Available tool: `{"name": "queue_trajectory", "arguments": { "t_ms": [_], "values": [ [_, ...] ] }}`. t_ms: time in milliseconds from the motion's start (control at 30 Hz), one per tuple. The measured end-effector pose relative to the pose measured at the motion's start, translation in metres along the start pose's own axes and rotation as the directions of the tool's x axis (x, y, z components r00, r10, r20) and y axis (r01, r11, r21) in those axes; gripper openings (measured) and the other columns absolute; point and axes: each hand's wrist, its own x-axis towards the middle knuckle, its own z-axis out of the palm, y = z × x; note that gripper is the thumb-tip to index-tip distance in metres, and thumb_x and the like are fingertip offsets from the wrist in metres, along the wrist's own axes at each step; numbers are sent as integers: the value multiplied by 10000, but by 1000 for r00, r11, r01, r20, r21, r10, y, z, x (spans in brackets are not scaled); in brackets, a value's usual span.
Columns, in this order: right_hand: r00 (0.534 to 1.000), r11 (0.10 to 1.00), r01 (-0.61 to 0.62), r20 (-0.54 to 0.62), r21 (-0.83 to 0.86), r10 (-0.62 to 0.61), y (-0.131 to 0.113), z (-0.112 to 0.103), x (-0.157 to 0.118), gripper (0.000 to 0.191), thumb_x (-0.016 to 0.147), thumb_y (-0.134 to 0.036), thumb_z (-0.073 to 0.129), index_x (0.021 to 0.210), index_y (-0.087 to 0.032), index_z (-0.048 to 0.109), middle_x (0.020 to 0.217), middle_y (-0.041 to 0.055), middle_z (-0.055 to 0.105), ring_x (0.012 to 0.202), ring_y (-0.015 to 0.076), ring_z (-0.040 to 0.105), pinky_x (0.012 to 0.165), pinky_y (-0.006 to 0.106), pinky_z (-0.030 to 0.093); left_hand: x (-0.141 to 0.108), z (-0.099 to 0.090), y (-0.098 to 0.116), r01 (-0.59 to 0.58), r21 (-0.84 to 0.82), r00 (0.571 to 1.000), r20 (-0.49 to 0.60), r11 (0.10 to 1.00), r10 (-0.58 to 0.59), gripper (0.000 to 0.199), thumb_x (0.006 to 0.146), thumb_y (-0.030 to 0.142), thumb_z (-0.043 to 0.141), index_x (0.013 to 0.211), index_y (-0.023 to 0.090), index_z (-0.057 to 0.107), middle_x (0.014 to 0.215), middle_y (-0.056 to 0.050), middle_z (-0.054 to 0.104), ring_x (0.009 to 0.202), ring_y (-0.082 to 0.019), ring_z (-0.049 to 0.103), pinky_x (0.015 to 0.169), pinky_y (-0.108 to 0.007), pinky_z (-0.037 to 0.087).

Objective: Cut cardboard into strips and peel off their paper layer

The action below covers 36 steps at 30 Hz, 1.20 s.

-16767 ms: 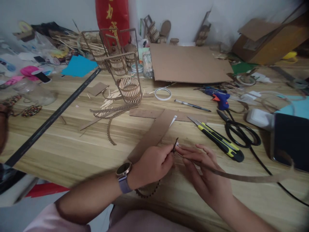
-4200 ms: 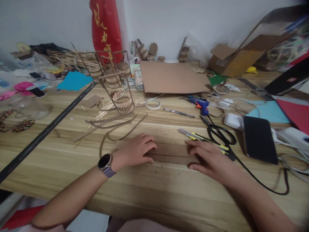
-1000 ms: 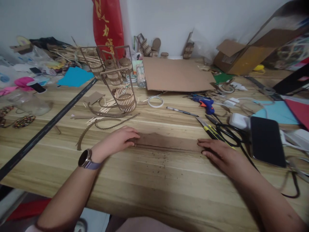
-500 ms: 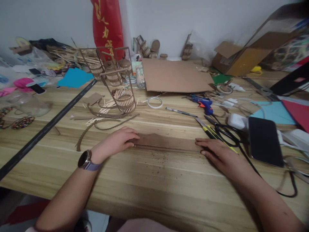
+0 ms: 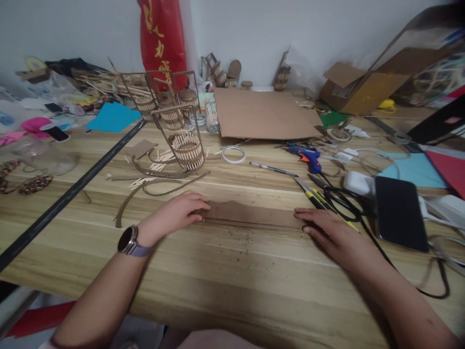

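A long brown cardboard strip point(image 5: 250, 214) lies crosswise on the wooden table point(image 5: 218, 281). At its left end, my left hand point(image 5: 185, 211) has thumb and fingers closed on the strip; a watch is on that wrist. The fingertips and thumb of my right hand point(image 5: 323, 230) grip the other end. Small brown crumbs point(image 5: 245, 247) are scattered on the wood in front of the strip. Beyond my left hand lie curved cardboard strips point(image 5: 160, 186) and thin pale sticks.
Small stick buckets point(image 5: 187, 151) stand at the back left. A white tape ring point(image 5: 233, 154), pen point(image 5: 273, 168) and large cardboard sheet point(image 5: 265, 114) lie beyond the strip. To the right are a yellow cutter point(image 5: 319, 199), scissors, blue glue gun point(image 5: 308, 157) and phone point(image 5: 400, 213).
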Motion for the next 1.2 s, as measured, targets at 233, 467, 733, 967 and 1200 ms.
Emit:
{"name": "queue_trajectory", "arguments": {
  "t_ms": [233, 467, 733, 967, 1200],
  "values": [
    [998, 998, 51, -18, -22, -52, 1, 1, 1, 285, 1005, -320, 499, 1193, -219, 689, 1168, 131, 775, 1073, 270, 736, 907, 459, 619, 1, 3, -2, -3, -13, 1000, -6, 1000, 3, 306, 934, 183, 669, 1231, 220, 735, 1301, -90, 699, 1223, -255, 614, 1076, -400, 485],
    [998, 999, 46, -49, -10, -47, 0, 3, -1, 274, 996, -309, 517, 1192, -229, 692, 1169, 116, 775, 1073, 261, 733, 918, 446, 615, 0, 2, 0, -2, 4, 1000, -4, 1000, 2, 301, 932, 174, 668, 1222, 214, 738, 1309, -85, 699, 1222, -254, 618, 1078, -399, 485],
    [997, 998, 59, -46, -28, -61, -3, 1, 1, 263, 989, -302, 532, 1179, -219, 694, 1157, 115, 780, 1057, 251, 740, 908, 430, 620, 0, 2, 0, 1, 18, 1000, -6, 1000, 0, 303, 923, 171, 680, 1217, 211, 743, 1307, -91, 700, 1222, -259, 618, 1082, -404, 483],
    [998, 998, 55, -35, -32, -56, -4, -1, 1, 273, 987, -312, 527, 1182, -218, 693, 1167, 115, 779, 1063, 257, 742, 903, 448, 625, 0, 2, 1, 1, 21, 1000, -1, 1000, -1, 301, 921, 165, 680, 1212, 209, 745, 1312, -89, 697, 1221, -250, 625, 1079, -388, 487],
    [1000, 1000, 15, -27, -2, -15, -3, 1, 0, 270, 980, -328, 537, 1172, -234, 702, 1178, 106, 779, 1065, 259, 743, 912, 457, 622, -1, 2, 0, 2, -5, 1000, -10, 1000, -2, 301, 921, 162, 673, 1207, 217, 749, 1323, -91, 694, 1235, -255, 619, 1089, -402, 481]
  ]
}}
